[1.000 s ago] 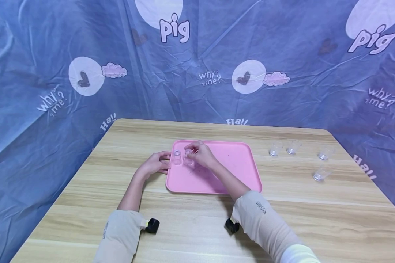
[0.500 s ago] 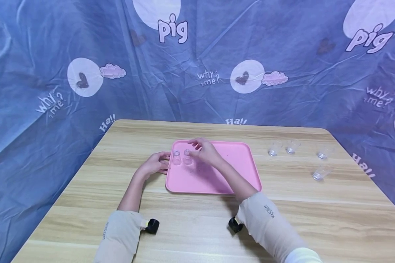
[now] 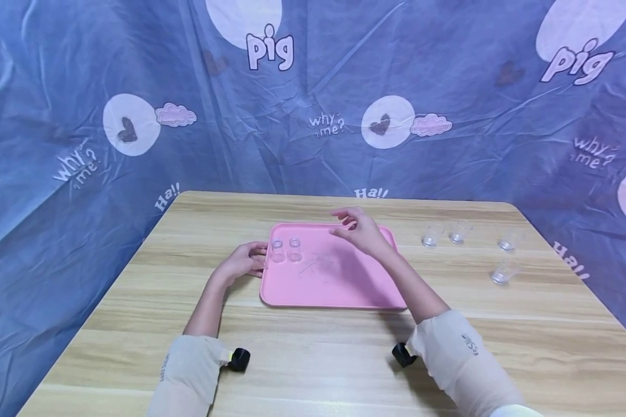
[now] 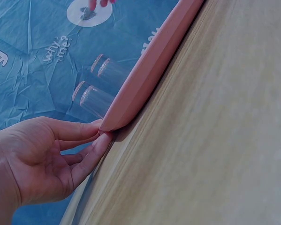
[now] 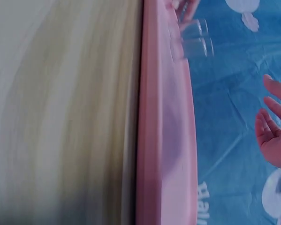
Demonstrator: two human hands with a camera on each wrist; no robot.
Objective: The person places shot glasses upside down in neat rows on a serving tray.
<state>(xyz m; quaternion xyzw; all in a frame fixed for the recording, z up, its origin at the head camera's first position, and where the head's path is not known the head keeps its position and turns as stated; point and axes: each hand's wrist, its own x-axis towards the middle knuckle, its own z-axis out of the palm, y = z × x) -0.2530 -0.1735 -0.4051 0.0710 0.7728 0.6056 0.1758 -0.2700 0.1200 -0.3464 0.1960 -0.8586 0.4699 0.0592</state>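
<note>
A pink tray (image 3: 339, 292) lies on the wooden table. Two small clear glasses stand upside down near its left edge: a left glass (image 3: 277, 251) and a right glass (image 3: 294, 250), side by side with a small gap. My left hand (image 3: 241, 260) pinches the tray's left rim between thumb and fingers, as the left wrist view shows at the left hand (image 4: 51, 157). My right hand (image 3: 361, 231) hovers over the back right part of the tray, fingers loosely bent and holding nothing. In the right wrist view the right hand (image 5: 275, 124) is clear of the tray.
Several more clear glasses stand upright on the table to the right of the tray, among them a back-left glass (image 3: 430, 236) and a front glass (image 3: 503, 273). A blue printed cloth (image 3: 313, 150) hangs behind the table (image 3: 313, 370).
My right hand has let go of the right-hand glass on the tray and moved to the right, up over the tray. My left hand has stayed at the rim.
</note>
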